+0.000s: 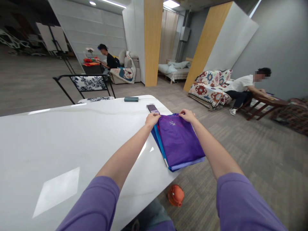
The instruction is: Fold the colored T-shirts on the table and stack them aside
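A folded purple T-shirt [180,141] with a small grey print near its top lies on a stack of folded clothes [161,144] at the table's right corner. Blue and lilac edges of the stack show at its left and bottom. My left hand [152,119] pinches the shirt's upper left corner. At the upper right corner, the fingers of my right hand [187,115] are closed on the same shirt. Just beyond my left hand lies a phone [154,109] with its screen lit.
The glossy white table [72,138] stretches left, with a dark green box-like object [131,99] at its far edge. A chair [89,83] stands behind it. An orange pot-like object [175,195] is on the floor below. Two people sit farther off, left and right.
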Demonstrator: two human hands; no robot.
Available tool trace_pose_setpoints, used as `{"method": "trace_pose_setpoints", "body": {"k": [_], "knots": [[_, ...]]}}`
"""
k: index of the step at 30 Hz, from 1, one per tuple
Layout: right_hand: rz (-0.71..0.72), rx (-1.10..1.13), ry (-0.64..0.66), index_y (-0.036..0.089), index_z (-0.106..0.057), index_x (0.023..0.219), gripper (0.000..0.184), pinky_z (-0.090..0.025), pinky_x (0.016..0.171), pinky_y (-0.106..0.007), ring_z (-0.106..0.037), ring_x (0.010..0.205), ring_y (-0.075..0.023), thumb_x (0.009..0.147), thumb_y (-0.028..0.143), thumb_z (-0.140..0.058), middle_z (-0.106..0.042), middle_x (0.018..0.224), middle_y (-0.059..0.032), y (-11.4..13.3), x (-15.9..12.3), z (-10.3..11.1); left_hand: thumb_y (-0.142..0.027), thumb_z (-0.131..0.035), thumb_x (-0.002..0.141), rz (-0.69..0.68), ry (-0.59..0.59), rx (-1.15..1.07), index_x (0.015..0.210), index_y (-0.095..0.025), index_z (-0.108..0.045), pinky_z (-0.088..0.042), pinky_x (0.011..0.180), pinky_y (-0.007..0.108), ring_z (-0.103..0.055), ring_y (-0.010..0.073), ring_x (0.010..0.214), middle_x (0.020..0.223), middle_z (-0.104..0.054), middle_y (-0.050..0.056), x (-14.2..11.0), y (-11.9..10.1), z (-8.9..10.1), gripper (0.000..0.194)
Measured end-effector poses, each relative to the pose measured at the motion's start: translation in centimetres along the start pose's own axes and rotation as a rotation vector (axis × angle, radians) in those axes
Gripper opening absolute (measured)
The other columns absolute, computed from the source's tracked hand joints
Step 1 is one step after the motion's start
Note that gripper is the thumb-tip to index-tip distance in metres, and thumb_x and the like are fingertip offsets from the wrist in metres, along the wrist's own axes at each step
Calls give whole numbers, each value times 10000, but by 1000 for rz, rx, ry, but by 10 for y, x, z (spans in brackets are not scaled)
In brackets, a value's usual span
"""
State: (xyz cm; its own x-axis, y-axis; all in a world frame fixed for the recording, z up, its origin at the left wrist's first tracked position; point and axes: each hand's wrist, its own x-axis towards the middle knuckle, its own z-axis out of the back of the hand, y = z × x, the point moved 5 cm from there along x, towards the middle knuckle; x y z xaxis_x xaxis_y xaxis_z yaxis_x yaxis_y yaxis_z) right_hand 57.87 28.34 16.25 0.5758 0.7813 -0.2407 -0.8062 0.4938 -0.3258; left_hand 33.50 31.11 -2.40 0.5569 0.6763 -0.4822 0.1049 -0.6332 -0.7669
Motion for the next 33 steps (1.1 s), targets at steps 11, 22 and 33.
{"method": "trace_pose_setpoints", "body": {"k": [11, 22, 33], "knots": [[479, 691, -212, 280, -673, 1050, 275, -552, 807, -313, -632, 826, -183, 992, 531, -769, -696, 895, 14, 110, -112, 177, -431, -935, 714, -2, 241, -446, 953, -248, -730, -638, 841, 345, -734, 196, 851, 916, -753, 18, -127, -112, 125, 365], [837, 870, -293, 213, -620, 1081, 119, -467, 731, -235, -659, 753, -73, 1123, 160, -718, -691, 852, 49, 335, -274, 333, -534, -964, 823, -502, -152, -31, 1102, -211, -722, -658, 882, 403, -760, 237, 858, 996, -769, 59, -365, -232, 283, 490], [794, 933, -173, 264, -558, 1125, 102, -539, 709, -281, -668, 700, -99, 1193, 283, -631, -680, 852, 47, 424, -320, 334, -404, -924, 841, -308, -452, 580, 855, -212, -765, -603, 890, 400, -747, 255, 820, 738, -746, 39, -415, -174, 374, 249]]}}
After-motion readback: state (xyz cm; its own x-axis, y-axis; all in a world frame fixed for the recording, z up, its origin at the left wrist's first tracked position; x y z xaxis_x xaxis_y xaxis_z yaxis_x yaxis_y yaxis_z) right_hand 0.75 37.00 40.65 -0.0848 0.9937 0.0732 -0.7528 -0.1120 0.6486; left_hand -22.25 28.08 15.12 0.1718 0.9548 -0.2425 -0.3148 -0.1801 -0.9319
